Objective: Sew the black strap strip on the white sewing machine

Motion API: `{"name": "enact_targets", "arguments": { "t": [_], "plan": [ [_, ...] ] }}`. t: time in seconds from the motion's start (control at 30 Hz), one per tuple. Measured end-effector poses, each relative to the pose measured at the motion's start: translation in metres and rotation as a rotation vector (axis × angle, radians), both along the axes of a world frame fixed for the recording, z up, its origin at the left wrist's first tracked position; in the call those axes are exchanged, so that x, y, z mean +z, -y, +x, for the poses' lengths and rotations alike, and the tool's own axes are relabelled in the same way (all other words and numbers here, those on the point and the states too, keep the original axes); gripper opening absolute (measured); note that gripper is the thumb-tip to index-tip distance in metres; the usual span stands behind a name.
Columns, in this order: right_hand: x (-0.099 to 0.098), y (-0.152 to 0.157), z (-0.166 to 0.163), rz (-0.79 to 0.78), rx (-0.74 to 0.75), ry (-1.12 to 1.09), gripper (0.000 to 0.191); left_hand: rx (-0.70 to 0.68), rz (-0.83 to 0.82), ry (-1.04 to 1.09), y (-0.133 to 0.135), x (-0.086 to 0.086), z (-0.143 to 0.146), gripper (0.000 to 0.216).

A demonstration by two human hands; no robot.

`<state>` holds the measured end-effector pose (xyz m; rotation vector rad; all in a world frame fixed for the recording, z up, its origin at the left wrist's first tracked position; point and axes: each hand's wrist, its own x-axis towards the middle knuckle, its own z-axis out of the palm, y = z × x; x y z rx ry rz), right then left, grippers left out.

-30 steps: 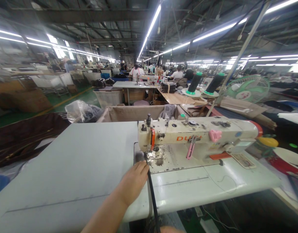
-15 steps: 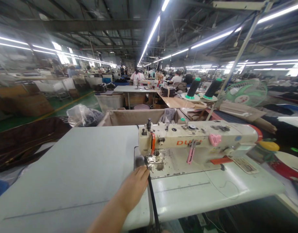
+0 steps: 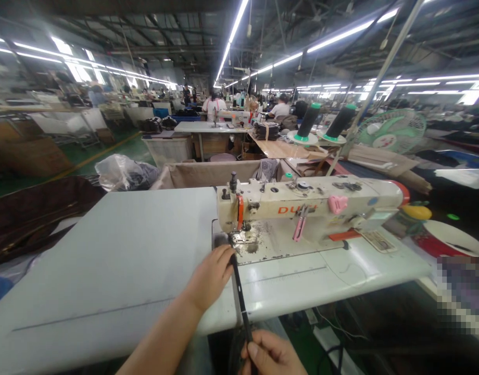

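pinched between thumb and fingers of the right hand (image 3: 271, 357), below the table's (image 3: 118, 260) front edge, was the near end of a narrow black strap (image 3: 239, 297). it was kept taut and straight toward the sewing machine's (image 3: 310, 208) presser foot (image 3: 239, 238). the left hand (image 3: 211, 276) was laid flat, fingers pressed beside the strap, apparently to guide it, nothing being gripped.

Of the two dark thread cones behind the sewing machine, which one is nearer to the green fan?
The right cone; the left cone stands farther from the fan.
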<state>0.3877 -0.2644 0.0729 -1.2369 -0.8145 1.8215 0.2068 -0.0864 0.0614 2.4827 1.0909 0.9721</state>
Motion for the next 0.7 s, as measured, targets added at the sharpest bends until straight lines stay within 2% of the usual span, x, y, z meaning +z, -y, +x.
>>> {"name": "enact_targets", "arguments": {
  "t": [0.07, 0.17, 0.2, 0.23, 0.33, 0.37, 0.4, 0.47, 0.53, 0.7],
  "plan": [
    [0.0, 0.007, 0.004, 0.013, 0.008, 0.009, 0.068, 0.075, -0.109, 0.151, 0.004, 0.001, -0.001, 0.034],
    [-0.012, 0.018, 0.008, 0.073, 0.011, 0.034, 0.064, 0.191, -0.273, 0.336, 0.019, 0.001, -0.002, 0.027],
    [-0.017, 0.021, 0.009, 0.096, 0.007, 0.043, 0.063, 0.206, -0.382, 0.403, 0.027, 0.002, -0.001, 0.029],
    [-0.021, 0.023, 0.01, 0.116, 0.005, 0.052, 0.063, 0.208, -0.543, 0.483, 0.037, 0.005, -0.001, 0.035],
    [-0.021, 0.027, 0.011, 0.133, 0.0, 0.05, 0.059, 0.098, -1.198, 0.667, 0.068, 0.024, 0.003, 0.057],
    [-0.017, 0.028, 0.012, 0.131, 0.006, 0.043, 0.057, 0.013, -1.36, 0.655, 0.077, 0.032, 0.005, 0.058],
    [-0.011, 0.028, 0.013, 0.13, 0.013, 0.036, 0.056, -0.037, -1.437, 0.651, 0.084, 0.04, 0.007, 0.058],
    [0.0, 0.029, 0.015, 0.12, 0.019, 0.027, 0.053, -0.086, -1.473, 0.667, 0.093, 0.052, 0.012, 0.054],
    [0.009, 0.031, 0.02, 0.11, 0.022, 0.044, 0.053, -0.064, -1.41, 0.721, 0.093, 0.057, 0.015, 0.051],
    [0.01, 0.043, 0.045, 0.101, -0.001, 0.125, 0.056, 0.197, -1.052, 0.808, 0.07, 0.054, 0.006, 0.054]
  ]
}}
